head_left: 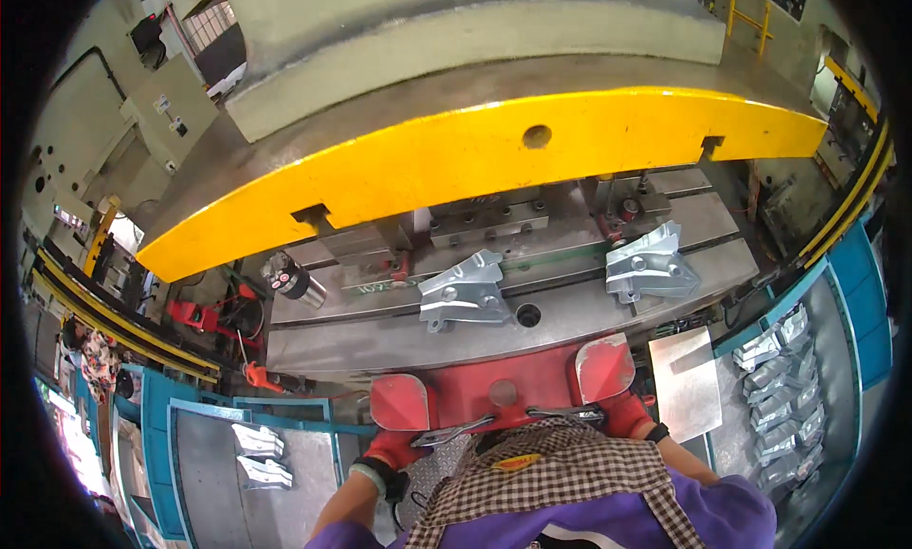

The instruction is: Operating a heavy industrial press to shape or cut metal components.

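My left hand, in a red glove, is at the left end of a red control stand in front of my body. My right hand, also red-gloved, is at the stand's right end. Each hand lies against a rounded guard, the left guard and the right guard, which hide most of the fingers. A slim silvery metal piece lies beside my left hand; whether I hold it does not show. Beyond the stand, a left bent sheet-metal part and a right one rest on the press bed.
A yellow-edged press ram spans above the steel bed. A metal bottle stands at the bed's left. Several formed parts fill the right bin; two parts lie in the left tray. A flat plate sits at right.
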Motion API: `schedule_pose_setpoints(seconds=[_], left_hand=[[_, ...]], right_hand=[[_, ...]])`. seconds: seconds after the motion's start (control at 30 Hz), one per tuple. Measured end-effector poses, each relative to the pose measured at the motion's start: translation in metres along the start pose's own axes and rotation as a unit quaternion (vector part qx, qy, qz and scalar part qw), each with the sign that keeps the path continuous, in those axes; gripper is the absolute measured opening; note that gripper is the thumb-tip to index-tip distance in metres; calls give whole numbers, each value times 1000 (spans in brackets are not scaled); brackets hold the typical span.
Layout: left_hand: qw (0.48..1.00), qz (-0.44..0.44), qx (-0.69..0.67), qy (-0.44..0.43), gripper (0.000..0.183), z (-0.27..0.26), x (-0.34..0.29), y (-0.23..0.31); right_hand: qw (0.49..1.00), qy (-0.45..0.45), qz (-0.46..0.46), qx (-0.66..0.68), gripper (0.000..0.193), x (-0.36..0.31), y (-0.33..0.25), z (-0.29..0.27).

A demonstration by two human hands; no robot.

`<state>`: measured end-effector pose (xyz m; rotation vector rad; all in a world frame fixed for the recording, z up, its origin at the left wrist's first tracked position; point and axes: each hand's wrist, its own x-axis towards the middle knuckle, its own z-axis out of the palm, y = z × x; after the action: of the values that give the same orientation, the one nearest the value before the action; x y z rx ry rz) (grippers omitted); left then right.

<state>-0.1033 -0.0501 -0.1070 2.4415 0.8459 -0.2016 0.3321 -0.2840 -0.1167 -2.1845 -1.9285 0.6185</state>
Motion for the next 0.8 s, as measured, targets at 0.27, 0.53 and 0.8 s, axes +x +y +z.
schedule_pose_setpoints(seconds=[0.27,0.53,0.8], left_hand=[[980,-55,-169,-84,55,-32,-10,30],[882,20,-471,-11,34,-122,175,29],[878,219,-397,154,33,-182,362,52]], right_hand=[[992,30,-13,123,47,-26,-19,-53],[848,64,144,505,37,-4,-49,-65],[674,195,148,697,33,-11,-48,-63]])
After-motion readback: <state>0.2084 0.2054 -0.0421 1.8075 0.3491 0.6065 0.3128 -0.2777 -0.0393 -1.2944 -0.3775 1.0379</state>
